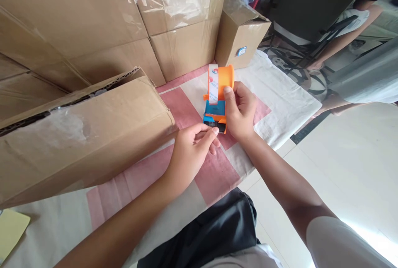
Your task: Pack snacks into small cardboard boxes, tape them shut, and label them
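My right hand (239,112) is wrapped round an orange and blue tape dispenser (217,96) that carries a roll of clear tape with a white printed core. Its thumb rests on the orange wheel. My left hand (194,146) is just below the dispenser's blade end, fingers pinched together near it; what they pinch is too small to make out. A large cardboard box (77,135) lies on its side directly left of my left hand, its flap seam open along the top.
Taped cardboard boxes (174,23) are stacked behind, with a small box (239,32) at the back right. A pink-and-white woven sheet (280,90) covers the floor. Another person sits at the top right. A yellow sheet (10,228) lies at bottom left.
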Demonstrator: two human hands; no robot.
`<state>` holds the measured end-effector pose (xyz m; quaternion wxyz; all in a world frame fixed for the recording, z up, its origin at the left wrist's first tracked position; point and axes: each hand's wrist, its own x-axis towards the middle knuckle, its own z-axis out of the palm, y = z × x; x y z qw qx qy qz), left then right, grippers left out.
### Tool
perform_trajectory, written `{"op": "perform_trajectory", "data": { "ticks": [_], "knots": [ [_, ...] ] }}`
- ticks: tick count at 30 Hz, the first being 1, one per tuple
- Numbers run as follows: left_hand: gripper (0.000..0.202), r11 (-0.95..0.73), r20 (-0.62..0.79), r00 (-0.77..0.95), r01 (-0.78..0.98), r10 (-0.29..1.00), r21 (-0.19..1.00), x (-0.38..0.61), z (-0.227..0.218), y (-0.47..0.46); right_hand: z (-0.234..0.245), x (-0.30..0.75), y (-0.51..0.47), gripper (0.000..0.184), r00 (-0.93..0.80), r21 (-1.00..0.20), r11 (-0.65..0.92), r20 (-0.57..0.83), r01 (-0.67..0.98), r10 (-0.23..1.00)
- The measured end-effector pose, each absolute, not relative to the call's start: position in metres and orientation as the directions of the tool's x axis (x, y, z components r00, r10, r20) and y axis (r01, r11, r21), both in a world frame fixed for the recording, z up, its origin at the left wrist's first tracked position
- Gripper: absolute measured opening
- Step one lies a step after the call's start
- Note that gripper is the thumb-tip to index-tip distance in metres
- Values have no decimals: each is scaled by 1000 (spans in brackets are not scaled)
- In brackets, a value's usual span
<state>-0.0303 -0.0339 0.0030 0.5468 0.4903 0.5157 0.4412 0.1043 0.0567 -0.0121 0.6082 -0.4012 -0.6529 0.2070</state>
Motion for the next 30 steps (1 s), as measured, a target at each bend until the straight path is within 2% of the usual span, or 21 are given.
{"op": "perform_trajectory", "data": {
  "ticks": [5, 7, 10, 14, 15, 17, 19, 20, 23, 25, 28, 30],
  "knots": [
    [30, 114, -126, 78, 139, 989, 984, -36, 8, -35, -14, 112, 63, 40, -42, -665, 678, 704, 314, 709],
    [29, 87, -113, 95, 246, 989, 965, -42, 17, -37, -15, 117, 67, 37, -92, -604, 731, 748, 319, 658],
    [25, 19, -66, 93, 440, 993, 898, -52, 33, -42, -16, 124, 70, 34, -72, -531, 769, 805, 357, 589],
    [75, -65, 38, 57, 648, 998, 759, -62, 46, -57, -17, 125, 66, 24, -34, -446, 812, 869, 377, 493],
    [76, -94, 80, 52, 686, 995, 722, -64, 47, -60, -18, 124, 64, 22, -32, -422, 825, 884, 375, 467],
    [56, -155, 165, 58, 726, 985, 670, -67, 51, -65, -20, 122, 61, 20, -15, -398, 837, 900, 375, 435],
    [30, -185, 176, 86, 697, 981, 692, -70, 56, -65, -22, 120, 58, 21, 27, -428, 815, 890, 391, 455],
    [26, -170, 135, 105, 659, 985, 732, -71, 58, -63, -23, 120, 57, 23, 54, -452, 793, 879, 408, 474],
    [31, 2, -111, 178, 521, 978, 854, -69, 60, -54, -22, 118, 56, 28, 124, -490, 752, 863, 441, 489],
    [29, 69, -176, 194, 459, 965, 886, -65, 54, -48, -20, 116, 57, 30, 148, -501, 745, 859, 440, 490],
    [19, -9, -30, 100, 371, 994, 929, -57, 42, -44, -16, 115, 57, 32, 167, -507, 725, 855, 466, 491],
    [17, -33, 12, 72, 292, 997, 956, -52, 34, -44, -13, 115, 57, 33, 185, -512, 702, 851, 495, 491]
  ]
}}
